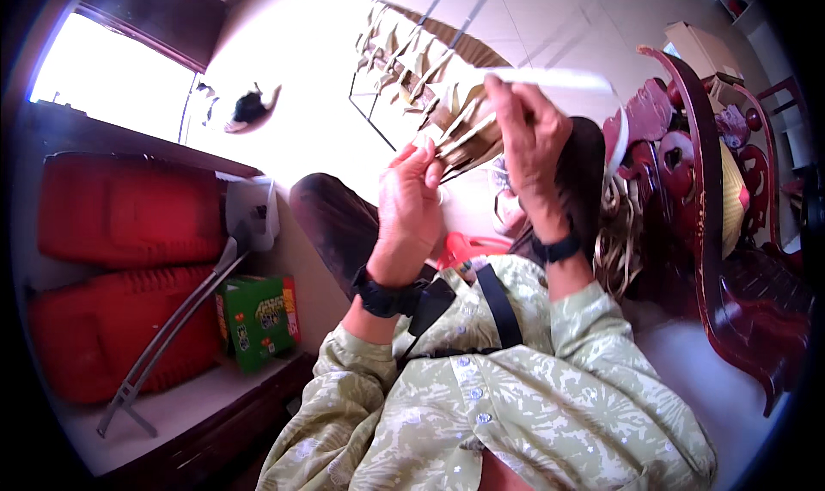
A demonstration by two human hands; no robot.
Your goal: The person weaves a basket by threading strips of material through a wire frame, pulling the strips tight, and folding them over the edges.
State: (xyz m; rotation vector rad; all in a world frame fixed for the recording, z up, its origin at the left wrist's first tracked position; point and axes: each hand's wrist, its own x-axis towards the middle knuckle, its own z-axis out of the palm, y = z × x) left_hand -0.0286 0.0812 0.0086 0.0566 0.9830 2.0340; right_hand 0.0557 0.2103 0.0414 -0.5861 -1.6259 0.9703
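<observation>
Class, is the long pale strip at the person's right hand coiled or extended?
Extended: the blurred strip runs rightward from the right hand, then bends downward.

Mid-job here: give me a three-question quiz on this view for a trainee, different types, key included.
1. Which hand is nearer the white strip?
2. True or false: the green box is on the person's right.
3. Fill in: both wristbands are ____ in colour.

Key:
1. The right hand.
2. False; it is on the person's left.
3. Black.
</observation>
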